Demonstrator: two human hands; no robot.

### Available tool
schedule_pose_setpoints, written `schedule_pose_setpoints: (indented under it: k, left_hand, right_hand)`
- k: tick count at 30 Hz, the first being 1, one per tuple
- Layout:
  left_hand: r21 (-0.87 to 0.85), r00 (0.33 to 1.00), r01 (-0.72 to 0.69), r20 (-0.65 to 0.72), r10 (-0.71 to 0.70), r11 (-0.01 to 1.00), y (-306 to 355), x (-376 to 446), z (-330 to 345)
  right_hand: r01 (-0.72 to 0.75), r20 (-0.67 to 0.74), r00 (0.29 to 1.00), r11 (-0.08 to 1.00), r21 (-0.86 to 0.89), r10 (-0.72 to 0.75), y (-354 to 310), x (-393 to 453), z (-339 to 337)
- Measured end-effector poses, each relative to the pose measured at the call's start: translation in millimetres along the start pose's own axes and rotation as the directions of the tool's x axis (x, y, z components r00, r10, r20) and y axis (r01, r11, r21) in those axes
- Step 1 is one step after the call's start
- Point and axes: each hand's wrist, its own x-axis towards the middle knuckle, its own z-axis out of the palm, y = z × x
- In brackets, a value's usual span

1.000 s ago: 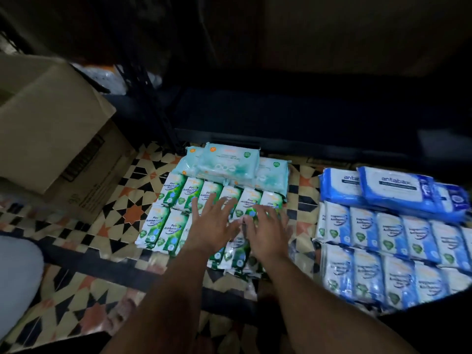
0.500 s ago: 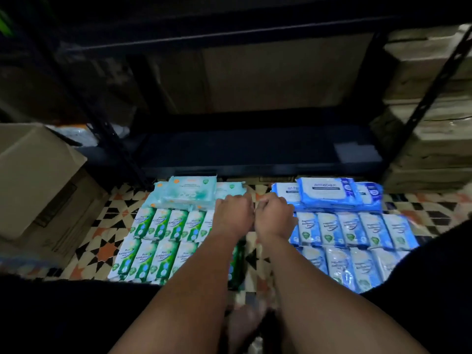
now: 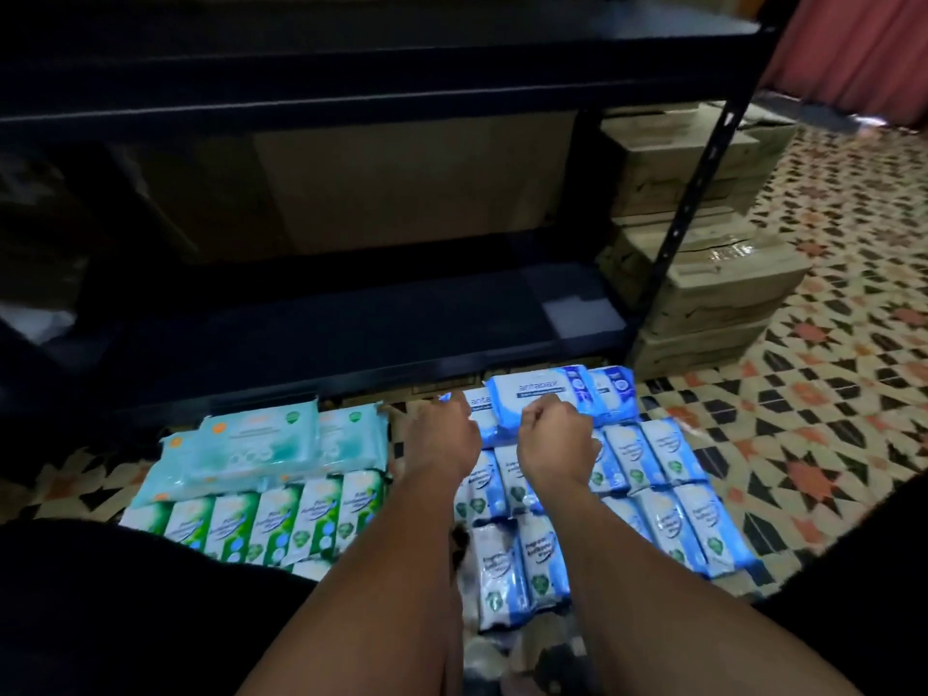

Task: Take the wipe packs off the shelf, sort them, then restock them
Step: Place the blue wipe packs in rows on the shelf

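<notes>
From the head camera, your left hand (image 3: 442,437) and right hand (image 3: 555,437) reach out side by side above the blue wipe packs (image 3: 653,489), fingers curled under. Whether they grip the large blue pack (image 3: 540,394) beneath them, I cannot tell. All packs lie on the patterned floor (image 3: 823,444) in front of the dark shelf (image 3: 351,324): green packs (image 3: 281,519) and teal packs (image 3: 261,444) on the left, blue ones on the right.

forearms (image 3: 391,570) bare | no sleeves visible | lap (image 3: 125,595) dark clothing, probably
</notes>
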Motion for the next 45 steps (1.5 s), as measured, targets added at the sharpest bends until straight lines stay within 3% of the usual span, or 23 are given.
schedule_pose_setpoints:
  k: [7,12,17,25,32,40,45]
  left_hand:
    - [-0.21,0.975,0.165,0.184,-0.126,0.964,43.5,58.5,42.4]
    - [-0.3,0.936,0.328,0.234,-0.264,0.896,87.0,98.0,73.2]
    - [-0.258,0.945,0.327,0.056,-0.324,0.909,109.4,109.2,104.4]
    - [-0.497,0.97,0.234,0.059,-0.237,0.836,141.7,116.9,140.6]
    - [-0.479,0.962,0.261,0.06,-0.266,0.838,160.1,117.4,144.5]
    - [-0.456,0.972,0.236,0.098,-0.216,0.858,160.8,119.1,141.2]
    - [-0.558,0.934,0.353,0.252,-0.251,0.751,166.4,121.7,135.4]
  right_hand:
    - [-0.033,0.03,0.999,0.996,-0.077,0.036,46.9,78.6,-11.9]
    - [-0.052,0.11,0.992,0.991,-0.124,0.066,88.9,139.1,9.3]
    - [-0.092,0.285,0.949,0.984,-0.154,0.134,126.0,186.6,33.0]
    - [-0.207,0.281,0.949,0.952,0.226,0.14,157.5,208.6,32.3]
    - [-0.366,0.371,0.909,0.788,0.495,0.189,176.1,235.1,33.1]
    - [-0.415,0.37,0.899,0.722,0.553,0.233,174.3,235.9,28.7]
    - [-0.415,0.375,0.899,0.712,0.567,0.225,178.3,236.9,31.3]
